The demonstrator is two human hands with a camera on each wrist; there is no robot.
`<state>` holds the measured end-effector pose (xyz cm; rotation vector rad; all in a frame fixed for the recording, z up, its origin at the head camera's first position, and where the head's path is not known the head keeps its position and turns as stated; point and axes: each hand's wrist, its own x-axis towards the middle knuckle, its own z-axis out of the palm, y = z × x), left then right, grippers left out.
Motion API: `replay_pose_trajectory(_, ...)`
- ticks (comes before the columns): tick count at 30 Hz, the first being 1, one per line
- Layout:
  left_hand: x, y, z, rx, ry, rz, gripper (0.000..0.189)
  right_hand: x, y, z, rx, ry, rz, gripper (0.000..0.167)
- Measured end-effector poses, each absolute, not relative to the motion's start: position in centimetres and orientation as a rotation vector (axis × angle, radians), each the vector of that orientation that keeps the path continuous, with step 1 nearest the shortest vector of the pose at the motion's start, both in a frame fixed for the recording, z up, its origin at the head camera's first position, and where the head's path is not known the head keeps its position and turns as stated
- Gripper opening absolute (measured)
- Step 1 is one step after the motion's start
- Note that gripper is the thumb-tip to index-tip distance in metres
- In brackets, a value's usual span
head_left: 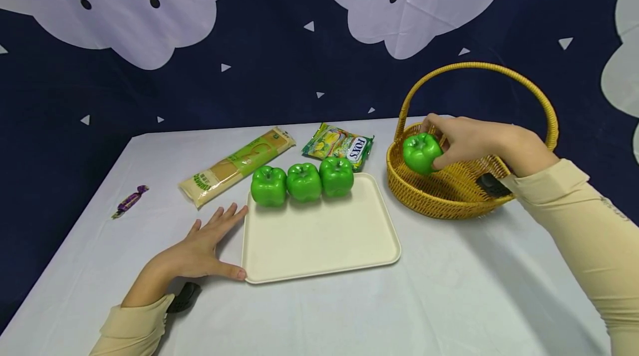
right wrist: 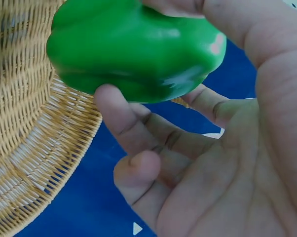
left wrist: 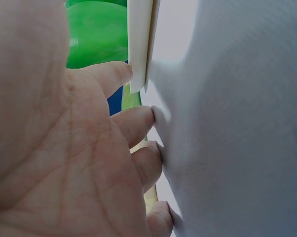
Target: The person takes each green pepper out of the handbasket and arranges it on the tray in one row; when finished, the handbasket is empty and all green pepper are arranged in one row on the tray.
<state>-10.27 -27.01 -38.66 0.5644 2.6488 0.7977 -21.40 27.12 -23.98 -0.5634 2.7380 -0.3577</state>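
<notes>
A green bell pepper [head_left: 422, 153] is gripped between the thumb and fingers of my right hand [head_left: 464, 137], above the left part of a wicker basket [head_left: 434, 206]. The right wrist view shows this pepper [right wrist: 133, 49] close up, with fingertips beneath it. Three more green bell peppers [head_left: 304, 182] stand in a row along the back of a cream tray [head_left: 324, 239]. My left hand [head_left: 202, 248] has its fingers spread, and its thumb and a fingertip touch the tray's left edge. In the left wrist view, fingertips [left wrist: 146, 116] rest on the white cloth beside the tray.
Behind the tray lie a long noodle packet [head_left: 237, 166] and a green FOX'S candy bag [head_left: 339, 145]. A purple wrapped candy [head_left: 131, 201] is at the far left. The basket's tall handle [head_left: 474, 65] arches over it. A dark blue cloud-print curtain [head_left: 274, 84] hangs behind the table.
</notes>
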Motion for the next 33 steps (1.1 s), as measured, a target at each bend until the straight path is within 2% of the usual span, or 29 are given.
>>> replay_pose_trajectory(21,-10.2,-27.0,-38.6,0.567,2.649,0.792,0.135,-21.5,24.5,-22.9,-0.685,2.752,-0.482,0.081)
replay_pose_trajectory(33,-10.1,-27.1,-38.5,0.574,2.649,0.806,0.135,-22.0,21.8,-23.6,-0.767,2.727,-0.505,0.08)
